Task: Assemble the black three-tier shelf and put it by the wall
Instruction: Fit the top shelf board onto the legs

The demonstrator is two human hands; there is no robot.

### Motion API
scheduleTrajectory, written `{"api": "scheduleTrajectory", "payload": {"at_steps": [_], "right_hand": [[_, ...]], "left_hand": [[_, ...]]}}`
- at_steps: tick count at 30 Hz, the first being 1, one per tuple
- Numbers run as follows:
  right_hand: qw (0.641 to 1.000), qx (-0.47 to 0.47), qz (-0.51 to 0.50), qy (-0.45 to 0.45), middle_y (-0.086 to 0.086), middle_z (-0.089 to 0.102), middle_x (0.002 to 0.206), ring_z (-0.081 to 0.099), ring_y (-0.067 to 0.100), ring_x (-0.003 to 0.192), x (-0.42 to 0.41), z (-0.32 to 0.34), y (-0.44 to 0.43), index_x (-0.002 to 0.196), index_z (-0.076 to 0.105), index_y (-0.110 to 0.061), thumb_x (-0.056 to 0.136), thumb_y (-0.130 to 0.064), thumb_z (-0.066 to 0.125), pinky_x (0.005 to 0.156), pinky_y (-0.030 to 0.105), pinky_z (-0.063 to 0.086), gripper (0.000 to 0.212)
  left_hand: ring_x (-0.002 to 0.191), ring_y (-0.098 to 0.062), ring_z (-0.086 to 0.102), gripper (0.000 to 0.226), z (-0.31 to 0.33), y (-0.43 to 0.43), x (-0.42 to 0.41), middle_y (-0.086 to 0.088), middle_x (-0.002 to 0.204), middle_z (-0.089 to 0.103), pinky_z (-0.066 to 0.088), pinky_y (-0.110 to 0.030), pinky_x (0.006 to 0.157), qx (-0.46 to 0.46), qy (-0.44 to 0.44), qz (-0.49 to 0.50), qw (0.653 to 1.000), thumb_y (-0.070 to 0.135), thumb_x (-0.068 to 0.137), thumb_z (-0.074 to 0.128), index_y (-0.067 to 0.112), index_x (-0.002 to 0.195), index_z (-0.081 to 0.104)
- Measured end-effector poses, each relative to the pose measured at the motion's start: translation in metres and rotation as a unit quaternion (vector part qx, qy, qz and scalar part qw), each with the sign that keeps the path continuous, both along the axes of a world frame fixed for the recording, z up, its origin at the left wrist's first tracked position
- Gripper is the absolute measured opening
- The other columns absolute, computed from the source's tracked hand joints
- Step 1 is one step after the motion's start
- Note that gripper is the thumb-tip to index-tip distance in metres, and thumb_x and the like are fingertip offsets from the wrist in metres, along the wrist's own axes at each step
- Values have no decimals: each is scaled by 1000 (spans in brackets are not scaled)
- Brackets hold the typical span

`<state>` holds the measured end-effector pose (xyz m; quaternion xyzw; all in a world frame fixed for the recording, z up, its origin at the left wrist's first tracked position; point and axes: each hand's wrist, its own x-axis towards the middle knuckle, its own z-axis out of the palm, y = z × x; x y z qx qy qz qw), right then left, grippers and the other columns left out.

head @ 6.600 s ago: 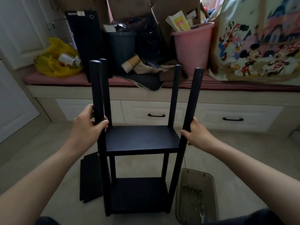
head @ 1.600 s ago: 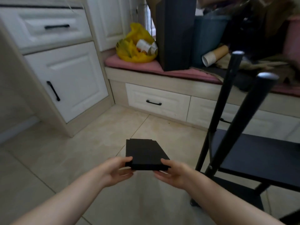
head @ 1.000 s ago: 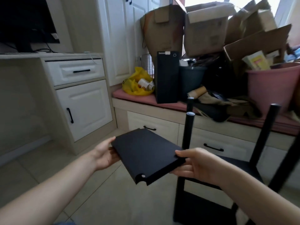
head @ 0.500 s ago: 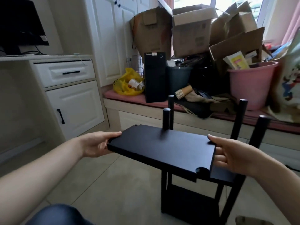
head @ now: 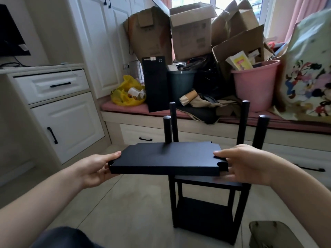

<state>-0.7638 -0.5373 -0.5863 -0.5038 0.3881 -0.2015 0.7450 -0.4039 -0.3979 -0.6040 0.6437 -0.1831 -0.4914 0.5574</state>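
I hold a flat black shelf board (head: 166,158) level in the air, with notched corners. My left hand (head: 96,167) grips its left end, thumb on top. My right hand (head: 245,163) grips its right end, thumb on top and fingers underneath. Below and behind the board stands the black shelf frame (head: 207,210) on the floor, with two tiers fitted. Its four black posts (head: 242,122) rise above the middle tier; their tops are bare. The board hovers to the left of the frame and covers part of the two left posts.
A window bench (head: 197,122) behind the frame carries cardboard boxes (head: 189,31), a pink bucket (head: 254,83), a black computer tower (head: 155,83) and a yellow bag (head: 125,92). White cabinets (head: 62,122) stand at the left. A translucent container (head: 268,235) lies on the floor at lower right.
I let go of the frame's posts, picked the board up from the floor at the left with both hands and carried it up and right, levelling it in front of the posts.
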Motion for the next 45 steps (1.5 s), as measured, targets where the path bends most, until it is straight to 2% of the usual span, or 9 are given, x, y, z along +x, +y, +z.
{"api": "scheduleTrajectory", "payload": {"at_steps": [5,9,16,20,24,26,38,42,45], "right_hand": [[990,-92,2,111,7,67,66,71,28,60,-5,7,19,88,59,-3,94,-16,65,83,55,58,15],[993,-78,-45,77,4,60,55,60,19,43,-16,15,22,73,60,-8,92,-14,65,54,31,58,21],[981,-156,-114,5,5,62,72,60,18,63,-42,39,6,87,70,-6,90,-20,68,84,45,55,14],[960,-217,-174,17,3,67,76,65,13,64,-56,64,-13,86,70,-9,90,-22,69,63,33,60,14],[934,-262,-240,31,5,66,81,64,17,73,-64,86,-44,88,68,-8,88,-27,72,72,35,56,19],[924,-274,-264,33,1,68,71,66,13,61,-65,92,-60,83,66,-8,88,-27,73,58,26,57,21],[932,-227,-281,34,2,62,74,62,12,50,-45,65,-140,88,64,-10,91,-32,69,42,21,46,22],[938,-193,-286,16,4,64,78,60,16,65,-39,42,-152,86,66,-10,93,-30,66,62,30,52,21],[952,-134,-275,-24,3,71,79,68,16,67,-41,34,-157,94,70,-11,94,-32,64,62,31,61,22]], "left_hand": [[71,-25,73,31,8,12,-13,-17,91,72,59,-29,50,-49,-16,11,999,16,85,72,-6,106,66],[60,-19,73,33,15,18,-25,-10,78,75,58,-27,50,-85,-52,14,995,20,76,78,-3,97,69],[44,-12,63,17,32,2,-46,5,53,63,51,-24,40,-166,-177,79,967,24,91,73,8,83,71],[47,-11,65,13,49,-21,-61,5,56,64,52,-23,42,-198,-177,49,963,22,93,69,12,86,72],[57,-9,68,11,67,-57,-73,8,63,70,53,-23,47,-231,-166,32,958,25,93,69,15,89,72],[61,-9,68,11,72,-78,-75,9,64,71,53,-23,51,-238,-168,26,956,27,93,70,17,90,72],[72,-16,68,13,70,-176,-60,0,82,71,52,-27,64,-234,-166,21,958,26,92,71,13,92,70],[60,-13,68,14,55,-191,-57,2,73,70,53,-24,56,-227,-126,-8,966,25,94,67,11,96,70],[61,-15,62,19,42,-199,-58,1,75,66,48,-28,58,-227,-98,-25,969,27,94,65,8,98,67]]}}
